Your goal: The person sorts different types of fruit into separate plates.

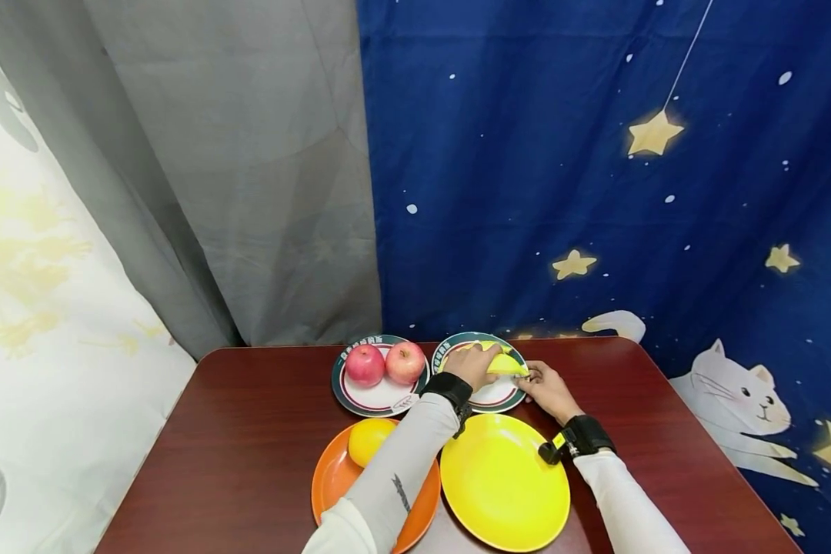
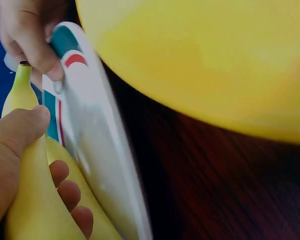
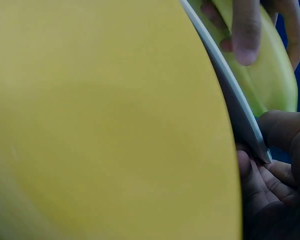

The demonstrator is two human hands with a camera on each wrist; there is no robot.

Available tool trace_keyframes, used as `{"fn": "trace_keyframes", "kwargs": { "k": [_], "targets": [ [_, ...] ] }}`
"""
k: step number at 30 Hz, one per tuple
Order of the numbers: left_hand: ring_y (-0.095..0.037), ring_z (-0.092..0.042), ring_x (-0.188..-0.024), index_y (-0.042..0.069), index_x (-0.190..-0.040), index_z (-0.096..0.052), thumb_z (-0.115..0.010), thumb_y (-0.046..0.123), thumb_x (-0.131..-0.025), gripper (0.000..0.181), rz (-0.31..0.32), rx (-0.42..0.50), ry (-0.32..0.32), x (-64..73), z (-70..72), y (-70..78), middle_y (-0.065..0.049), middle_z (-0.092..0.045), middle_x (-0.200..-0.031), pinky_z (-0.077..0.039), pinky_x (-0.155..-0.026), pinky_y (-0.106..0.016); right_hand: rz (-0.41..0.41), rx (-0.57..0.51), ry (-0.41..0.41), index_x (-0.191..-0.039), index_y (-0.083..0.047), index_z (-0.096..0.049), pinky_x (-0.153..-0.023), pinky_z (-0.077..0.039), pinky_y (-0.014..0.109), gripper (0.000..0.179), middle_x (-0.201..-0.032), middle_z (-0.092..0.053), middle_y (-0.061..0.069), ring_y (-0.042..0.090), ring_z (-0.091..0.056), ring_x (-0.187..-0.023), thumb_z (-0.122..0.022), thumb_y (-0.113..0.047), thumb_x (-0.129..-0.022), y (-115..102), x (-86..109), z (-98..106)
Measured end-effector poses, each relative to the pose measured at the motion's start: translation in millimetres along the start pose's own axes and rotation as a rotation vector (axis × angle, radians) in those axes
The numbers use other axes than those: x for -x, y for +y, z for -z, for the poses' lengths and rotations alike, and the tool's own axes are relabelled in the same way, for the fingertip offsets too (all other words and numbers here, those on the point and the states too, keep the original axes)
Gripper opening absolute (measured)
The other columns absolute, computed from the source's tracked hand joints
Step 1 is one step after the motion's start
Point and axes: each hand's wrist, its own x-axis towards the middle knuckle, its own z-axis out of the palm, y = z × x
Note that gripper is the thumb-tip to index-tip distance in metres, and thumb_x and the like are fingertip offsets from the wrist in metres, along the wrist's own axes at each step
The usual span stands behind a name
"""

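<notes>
My left hand grips a yellow banana, thumb on one side and fingers curled round the other. A second banana lies just behind those fingers, over the white plate with a green and red border. At that plate's right edge, my right hand pinches the rim. Its thumb is on top and its fingers are beneath, as the right wrist view shows. The banana's stem end points toward the right hand.
Nearer the body, a yellow plate sits beside an orange plate bearing a yellow mango-like fruit, partly under the left sleeve. Two apples rest on another green-rimmed plate at the back left. Curtains hang behind the table.
</notes>
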Motion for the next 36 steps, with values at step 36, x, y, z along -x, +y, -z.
{"fn": "trace_keyframes", "kwargs": {
  "k": [36],
  "targets": [
    [-0.029, -0.059, -0.126, 0.010, -0.146, -0.062, -0.073, 0.029, -0.104, 0.048, -0.137, 0.131, 0.130, 14.7, 98.1, -42.0, -0.011, -0.063, -0.136, -0.053, -0.104, -0.039, 0.052, 0.355, -0.138, -0.146, 0.019, -0.043, -0.086, -0.062, 0.048, 0.066, -0.121, -0.062, 0.033, 0.036, -0.069, -0.094, -0.074, -0.016, -0.100, -34, 3.4, 44]
  ]
}}
